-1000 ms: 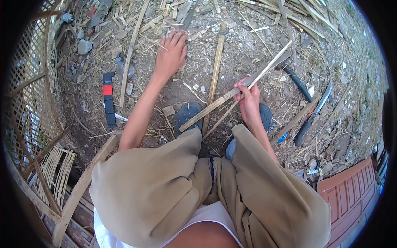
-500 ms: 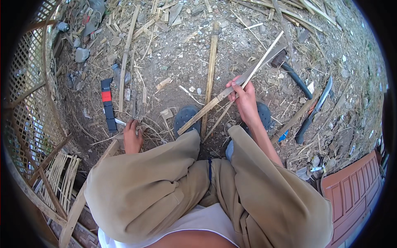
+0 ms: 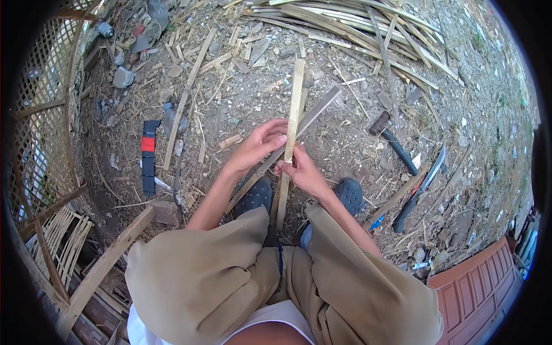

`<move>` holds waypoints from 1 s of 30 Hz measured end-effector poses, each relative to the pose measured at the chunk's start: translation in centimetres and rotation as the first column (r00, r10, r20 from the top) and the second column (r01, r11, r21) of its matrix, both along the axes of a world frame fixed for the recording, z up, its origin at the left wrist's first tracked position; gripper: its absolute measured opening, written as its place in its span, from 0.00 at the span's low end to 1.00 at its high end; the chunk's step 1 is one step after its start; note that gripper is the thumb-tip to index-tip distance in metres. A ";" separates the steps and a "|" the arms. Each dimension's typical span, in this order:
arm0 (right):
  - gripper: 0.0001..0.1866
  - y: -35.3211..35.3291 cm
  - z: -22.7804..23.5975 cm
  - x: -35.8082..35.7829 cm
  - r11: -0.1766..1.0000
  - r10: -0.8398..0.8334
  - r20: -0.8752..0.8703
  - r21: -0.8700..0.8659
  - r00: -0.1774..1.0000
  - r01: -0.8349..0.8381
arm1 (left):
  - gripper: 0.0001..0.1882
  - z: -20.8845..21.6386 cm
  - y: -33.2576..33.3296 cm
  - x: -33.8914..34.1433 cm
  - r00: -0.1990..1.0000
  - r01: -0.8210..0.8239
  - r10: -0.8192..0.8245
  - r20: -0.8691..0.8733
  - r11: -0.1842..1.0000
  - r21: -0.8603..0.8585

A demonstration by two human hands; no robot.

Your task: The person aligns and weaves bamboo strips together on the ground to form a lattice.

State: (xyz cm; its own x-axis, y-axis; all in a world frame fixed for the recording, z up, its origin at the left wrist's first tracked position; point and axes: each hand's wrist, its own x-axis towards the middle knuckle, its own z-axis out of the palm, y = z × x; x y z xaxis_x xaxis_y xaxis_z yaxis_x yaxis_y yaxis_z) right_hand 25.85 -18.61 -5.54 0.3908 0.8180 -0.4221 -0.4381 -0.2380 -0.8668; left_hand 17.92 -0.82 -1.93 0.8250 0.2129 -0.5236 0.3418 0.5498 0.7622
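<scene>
Between my knees, my left hand (image 3: 263, 145) closes on a pale bamboo strip (image 3: 295, 92) that stands nearly upright in view. Lower down on the same strip, my right hand (image 3: 303, 171) pinches it with thumb and fingers. A greyer bamboo strip (image 3: 319, 109) slants behind it, crossing it near both hands and running down to the left over my left shoe (image 3: 256, 194). Whether my fingers also grip this slanted strip is hidden. Behind the pale strip, part of a thicker bamboo piece (image 3: 307, 83) shows near the ground.
Right of my right shoe (image 3: 348, 196) lie a hammer (image 3: 402, 150) and a long knife (image 3: 422, 190) with a dark handle. A flat black thing with a red band (image 3: 149, 164) lies at left. Bamboo strips (image 3: 345, 29) are heaped at the far side. A wooden beam (image 3: 109, 267) slants at near left.
My left hand has left the ground at left and come to the strips in the middle. My right hand has moved left and down, and the pale strip now stands nearly upright.
</scene>
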 end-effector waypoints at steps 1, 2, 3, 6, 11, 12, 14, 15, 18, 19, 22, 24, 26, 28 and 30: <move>0.28 0.1 0.8 0.6 0.999 -0.022 -0.059 -0.039 0.998 0.019 | 0.23 -0.7 0.2 0.4 0.995 0.093 -0.094 0.025 0.995 0.020; 0.28 -0.1 0.8 0.7 0.997 -0.039 -0.030 -0.064 0.999 0.037 | 0.24 -1.3 0.1 0.5 0.981 0.184 -0.186 0.048 0.982 0.042; 0.27 -0.3 0.9 0.9 0.995 -0.055 0.000 -0.088 0.999 0.054 | 0.23 -1.8 -0.1 0.4 0.992 0.126 -0.125 0.021 0.991 -0.040; 0.21 -0.8 1.1 1.8 0.970 -0.176 0.114 -0.147 0.978 0.191 | 0.22 -3.4 -0.2 0.2 0.991 0.128 -0.133 0.021 0.979 0.156; 0.18 -1.0 0.4 4.4 0.913 -0.256 0.368 -0.212 0.894 0.348 | 0.20 -4.2 0.1 0.3 0.995 -0.041 0.063 -0.083 0.968 0.248; 0.18 -0.8 0.4 5.0 0.911 -0.219 0.440 -0.228 0.871 0.344 | 0.20 -4.8 0.3 0.2 0.987 -0.067 0.110 -0.117 0.945 0.319; 0.17 -0.2 1.0 5.7 0.910 -0.164 0.559 -0.233 0.813 0.344 | 0.20 -6.1 0.8 0.0 0.980 -0.133 0.183 -0.072 0.885 0.446; 0.17 0.1 1.2 5.9 0.911 -0.144 0.609 -0.227 0.780 0.345 | 0.20 -6.7 1.0 -0.1 0.975 -0.162 0.215 -0.050 0.851 0.500; 0.17 0.6 2.8 6.1 0.888 -0.112 0.660 -0.269 0.743 0.372 | 0.20 -7.0 1.3 0.5 0.964 -0.212 0.265 -0.018 0.809 0.548; 0.17 0.8 3.1 6.1 0.878 -0.107 0.660 -0.289 0.744 0.383 | 0.20 -6.9 1.5 0.7 0.963 -0.216 0.271 -0.019 0.809 0.547; 0.18 1.0 2.8 6.5 0.898 -0.080 0.742 -0.236 0.666 0.371 | 0.21 -6.3 1.3 1.8 0.967 -0.224 0.254 0.003 0.847 0.482; 0.16 1.2 2.4 7.0 0.905 -0.069 0.768 -0.220 0.637 0.364 | 0.21 -5.2 0.9 2.7 0.968 -0.239 0.249 0.030 0.882 0.407; 0.15 1.0 1.7 7.9 0.909 -0.094 0.763 -0.195 0.640 0.367 | 0.20 -4.2 0.3 4.0 0.966 -0.257 0.250 0.063 0.914 0.313; 0.14 0.5 0.5 8.8 0.913 -0.153 0.720 -0.159 0.677 0.375 | 0.20 -3.2 0.1 5.3 0.976 -0.218 0.209 0.061 0.943 0.251; 0.11 0.7 1.5 9.3 0.920 -0.277 0.419 -0.143 0.865 0.364 | 0.18 -2.3 0.6 6.1 0.982 -0.188 0.180 0.059 0.956 0.223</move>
State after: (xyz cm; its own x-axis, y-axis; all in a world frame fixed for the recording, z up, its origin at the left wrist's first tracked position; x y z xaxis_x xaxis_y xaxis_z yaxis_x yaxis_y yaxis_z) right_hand 35.19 -17.96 -4.00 0.7818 0.5281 -0.3315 -0.1652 -0.3372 -0.9268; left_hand 24.05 -0.25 -4.19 0.7785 0.4724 -0.4133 0.2197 0.4119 0.8844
